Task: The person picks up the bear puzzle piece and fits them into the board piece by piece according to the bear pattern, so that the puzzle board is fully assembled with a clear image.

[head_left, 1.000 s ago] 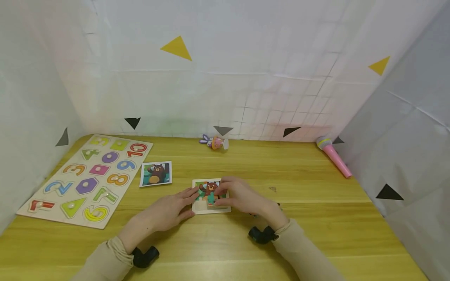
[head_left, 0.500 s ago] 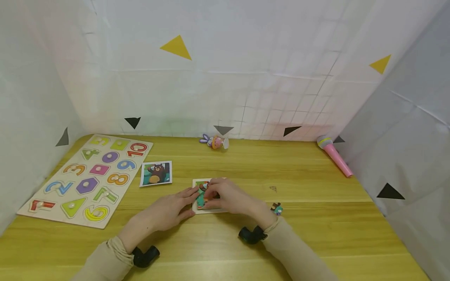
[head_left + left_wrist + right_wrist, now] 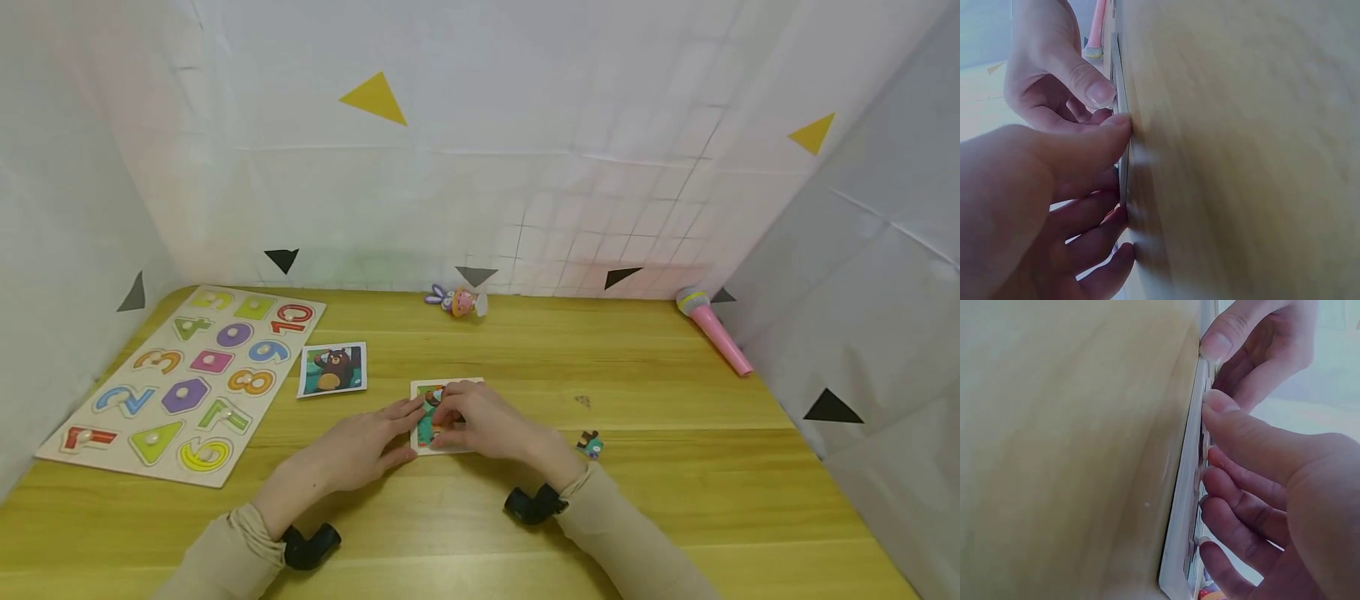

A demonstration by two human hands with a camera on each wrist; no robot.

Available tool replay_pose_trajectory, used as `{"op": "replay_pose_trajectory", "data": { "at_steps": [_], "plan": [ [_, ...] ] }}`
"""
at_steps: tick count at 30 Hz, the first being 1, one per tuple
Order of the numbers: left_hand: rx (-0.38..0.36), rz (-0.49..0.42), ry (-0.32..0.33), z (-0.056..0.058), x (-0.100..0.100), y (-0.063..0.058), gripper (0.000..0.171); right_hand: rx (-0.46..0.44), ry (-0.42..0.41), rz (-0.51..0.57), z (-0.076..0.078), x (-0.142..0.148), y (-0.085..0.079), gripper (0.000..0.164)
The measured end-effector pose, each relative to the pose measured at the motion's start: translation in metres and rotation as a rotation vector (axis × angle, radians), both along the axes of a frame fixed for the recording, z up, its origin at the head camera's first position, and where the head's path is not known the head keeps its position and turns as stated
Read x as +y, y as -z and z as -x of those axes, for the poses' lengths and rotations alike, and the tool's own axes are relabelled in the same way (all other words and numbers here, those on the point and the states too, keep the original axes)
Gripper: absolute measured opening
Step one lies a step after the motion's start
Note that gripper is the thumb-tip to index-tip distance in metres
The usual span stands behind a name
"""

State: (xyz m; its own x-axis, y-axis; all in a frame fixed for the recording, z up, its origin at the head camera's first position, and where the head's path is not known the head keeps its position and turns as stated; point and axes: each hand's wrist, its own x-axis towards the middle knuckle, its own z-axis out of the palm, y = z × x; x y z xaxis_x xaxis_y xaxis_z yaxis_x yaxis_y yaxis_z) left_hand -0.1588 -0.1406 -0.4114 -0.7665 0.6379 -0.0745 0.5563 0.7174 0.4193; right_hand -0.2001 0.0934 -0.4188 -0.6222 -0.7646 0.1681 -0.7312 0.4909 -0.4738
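Note:
A small framed bear puzzle lies on the table in the head view, partly covered by both hands. My left hand rests at its left side, fingertips on the edge and thumb by the near corner. Over the picture, my right hand holds a puzzle piece low against the board, with thumb and fingers curved; the piece is mostly hidden. In the right wrist view the right thumb and fingertips sit right at the board's surface. One loose puzzle piece lies to the right of the right hand.
A bear picture card lies behind the left hand. Farther left is a knob board of numbers and shapes. A rabbit figurine lies at the back, and a pink toy microphone at the right edge. White sheets wall the table.
My right hand has moved left and lowered the tilted puzzle piece toward the board's lower left, uncovering the loose piece on the table. My left hand has stayed in place.

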Motion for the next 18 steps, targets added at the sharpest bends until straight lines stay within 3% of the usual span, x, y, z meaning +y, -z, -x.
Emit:
{"op": "replay_pose_trajectory", "data": {
  "at_steps": [13, 18],
  "plan": [
    [0.0, 0.004, -0.007, 0.0009, 0.0009, 0.0013, 0.059, -0.005, 0.019, 0.006, 0.0019, -0.0001, 0.0042, 0.022],
    [0.051, 0.041, 0.004, -0.0019, 0.0021, -0.0011, 0.057, -0.001, 0.023, 0.011, 0.0006, -0.0007, 0.0042, 0.023]
  ]
}}
